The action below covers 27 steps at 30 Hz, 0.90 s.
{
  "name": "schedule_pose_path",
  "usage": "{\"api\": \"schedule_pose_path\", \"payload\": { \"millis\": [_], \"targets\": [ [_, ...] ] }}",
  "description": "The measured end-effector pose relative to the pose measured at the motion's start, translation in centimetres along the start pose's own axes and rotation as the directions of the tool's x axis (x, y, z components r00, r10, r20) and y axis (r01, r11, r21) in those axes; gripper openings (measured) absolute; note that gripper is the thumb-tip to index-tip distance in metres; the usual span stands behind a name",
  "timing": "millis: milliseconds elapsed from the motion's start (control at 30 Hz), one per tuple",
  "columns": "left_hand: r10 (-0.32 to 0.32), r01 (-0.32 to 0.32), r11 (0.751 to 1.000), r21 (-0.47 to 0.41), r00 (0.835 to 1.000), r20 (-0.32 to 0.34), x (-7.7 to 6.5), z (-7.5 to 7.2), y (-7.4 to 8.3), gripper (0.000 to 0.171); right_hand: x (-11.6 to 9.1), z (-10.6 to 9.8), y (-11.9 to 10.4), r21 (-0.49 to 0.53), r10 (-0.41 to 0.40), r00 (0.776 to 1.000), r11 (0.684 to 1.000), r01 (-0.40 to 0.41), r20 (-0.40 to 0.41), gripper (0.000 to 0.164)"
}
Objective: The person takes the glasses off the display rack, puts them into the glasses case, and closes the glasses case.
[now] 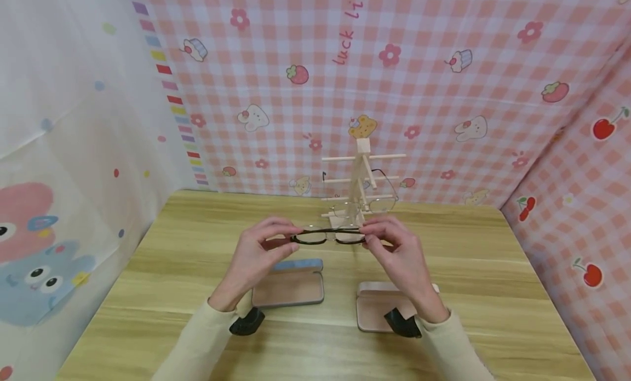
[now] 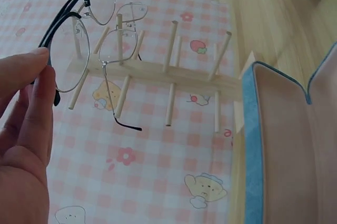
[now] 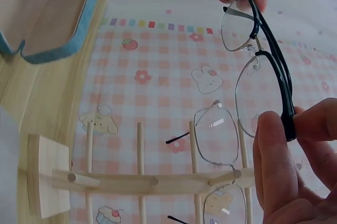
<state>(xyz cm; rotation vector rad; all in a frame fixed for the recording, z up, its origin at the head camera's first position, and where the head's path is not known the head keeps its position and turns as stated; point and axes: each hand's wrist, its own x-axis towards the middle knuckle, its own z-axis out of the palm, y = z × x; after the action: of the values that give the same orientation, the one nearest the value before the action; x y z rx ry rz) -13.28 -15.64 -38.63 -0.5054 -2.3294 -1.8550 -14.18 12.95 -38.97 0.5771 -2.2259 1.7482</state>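
A pair of eyeglasses point(image 1: 331, 231) with a black upper frame and clear, thin-rimmed lenses is held level above the table between both hands, its temples folded. My left hand point(image 1: 261, 247) pinches one end with thumb and fingers; my right hand point(image 1: 401, 252) pinches the other. The right wrist view shows the black frame point(image 3: 277, 56) slanting between the two hands. Behind them stands a wooden eyeglass rack point(image 1: 363, 146) with several pegs. Thin metal-framed eyeglasses point(image 3: 216, 134) hang on that rack, their temples with dark tips.
Below the left hand an eyeglass case point(image 1: 288, 290) with a blue outside lies with its lid up. A pale case point(image 1: 371, 311), also with its lid up, is partly hidden under the right forearm. Checked cloth point(image 1: 305, 41) hangs behind the wooden table point(image 1: 315, 353).
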Motion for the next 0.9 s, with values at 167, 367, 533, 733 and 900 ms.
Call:
{"api": "schedule_pose_path", "payload": {
  "millis": [167, 367, 533, 733, 900],
  "targets": [
    [0.020, -0.021, 0.999, -0.027, 1.000, -0.014, -0.5, -0.5, -0.3, 0.022, -0.2, 0.4, -0.1, 0.023, 0.069, 0.997, 0.997, -0.069, 0.018, 0.014],
    [0.053, -0.051, 0.998, 0.025, 0.996, -0.072, -0.8, -1.3, -0.4, 0.019, -0.1, 1.1, -0.4, 0.047, 0.172, 0.982, 0.983, -0.176, 0.081, 0.023],
    [0.058, -0.054, 0.997, 0.049, 0.993, -0.104, -1.2, -2.0, -0.8, 0.019, -0.1, 2.0, -0.3, 0.050, 0.211, 0.971, 0.975, -0.217, 0.114, 0.026],
    [0.027, -0.021, 0.999, 0.048, 0.992, -0.126, -2.4, -2.7, -1.5, 0.019, -0.8, 3.1, 0.1, 0.011, 0.228, 0.962, 0.973, -0.232, 0.151, 0.026],
    [-0.020, 0.026, 0.999, 0.041, 0.989, -0.146, -3.6, -3.2, -2.2, 0.018, -1.3, 4.1, 0.6, 0.000, 0.258, 0.948, 0.965, -0.262, 0.185, 0.027]
  ]
}}
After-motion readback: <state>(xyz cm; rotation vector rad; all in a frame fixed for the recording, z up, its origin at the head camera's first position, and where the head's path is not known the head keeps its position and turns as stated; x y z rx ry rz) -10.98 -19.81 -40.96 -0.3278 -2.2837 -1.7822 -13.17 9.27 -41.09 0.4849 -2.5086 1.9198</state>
